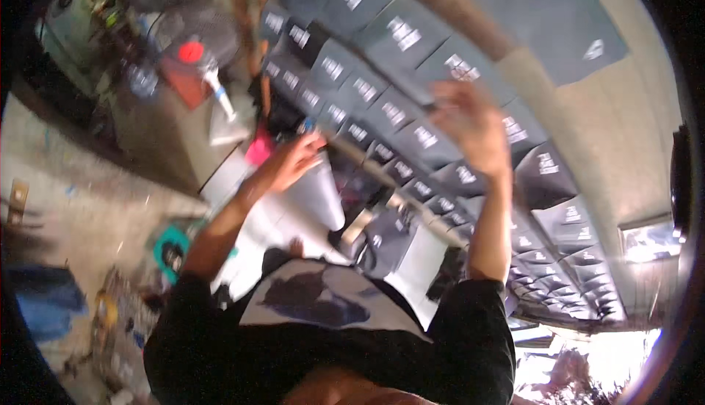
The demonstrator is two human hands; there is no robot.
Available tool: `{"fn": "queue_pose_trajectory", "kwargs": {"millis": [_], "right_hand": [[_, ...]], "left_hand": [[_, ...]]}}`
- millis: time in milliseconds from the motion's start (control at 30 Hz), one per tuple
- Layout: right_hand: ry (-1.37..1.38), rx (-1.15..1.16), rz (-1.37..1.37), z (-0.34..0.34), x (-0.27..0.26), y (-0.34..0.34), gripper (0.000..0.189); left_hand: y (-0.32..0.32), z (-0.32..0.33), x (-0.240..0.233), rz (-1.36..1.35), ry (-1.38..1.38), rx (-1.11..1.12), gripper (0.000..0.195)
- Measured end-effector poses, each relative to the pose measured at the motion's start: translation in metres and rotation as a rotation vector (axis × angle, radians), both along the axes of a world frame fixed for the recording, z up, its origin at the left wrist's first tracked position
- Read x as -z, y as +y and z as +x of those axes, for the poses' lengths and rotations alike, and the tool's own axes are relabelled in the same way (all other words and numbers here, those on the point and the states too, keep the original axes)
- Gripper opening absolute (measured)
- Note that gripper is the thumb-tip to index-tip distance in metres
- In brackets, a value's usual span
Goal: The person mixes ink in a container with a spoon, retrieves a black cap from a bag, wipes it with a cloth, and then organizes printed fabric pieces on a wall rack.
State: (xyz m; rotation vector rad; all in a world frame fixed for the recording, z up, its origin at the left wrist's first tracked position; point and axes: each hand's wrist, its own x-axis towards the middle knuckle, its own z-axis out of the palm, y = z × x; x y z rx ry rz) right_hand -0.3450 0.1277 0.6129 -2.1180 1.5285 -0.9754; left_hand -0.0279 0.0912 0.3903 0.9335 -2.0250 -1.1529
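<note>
My right hand [468, 127] is raised in front of rows of dark grey sheets [405, 33] that bear white printed writing. It is blurred, with the fingers partly bent, and I cannot tell whether it touches a sheet or holds anything. My left hand [297, 162] hovers lower and to the left, fingers bent, over a white surface [275, 218]. A small blue thing [307, 125] shows just past its fingertips; whether the hand holds it is unclear. Close by the left wrist is a bright pink object [259, 150].
At upper left are a round red item [190, 51], a white tool-like object [220, 94] and a clear plastic bottle [142, 81]. A teal object [172, 251] lies left of my forearm. A dark grey printed bag-like piece [385, 242] is below the rows. Blue cloth [47, 300] lies far left.
</note>
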Motion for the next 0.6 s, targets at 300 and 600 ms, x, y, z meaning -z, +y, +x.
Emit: {"fn": "queue_pose_trajectory", "kwargs": {"millis": [300,600], "right_hand": [[-0.258,-0.534,0.638,0.020,0.104,0.019,0.086],[-0.235,-0.264,0.678,-0.072,0.076,0.075,0.017]], "left_hand": [[0.009,-0.101,-0.126,-0.206,-0.135,0.587,0.025],[0.006,-0.152,-0.115,-0.170,-0.217,0.509,0.043]]}}
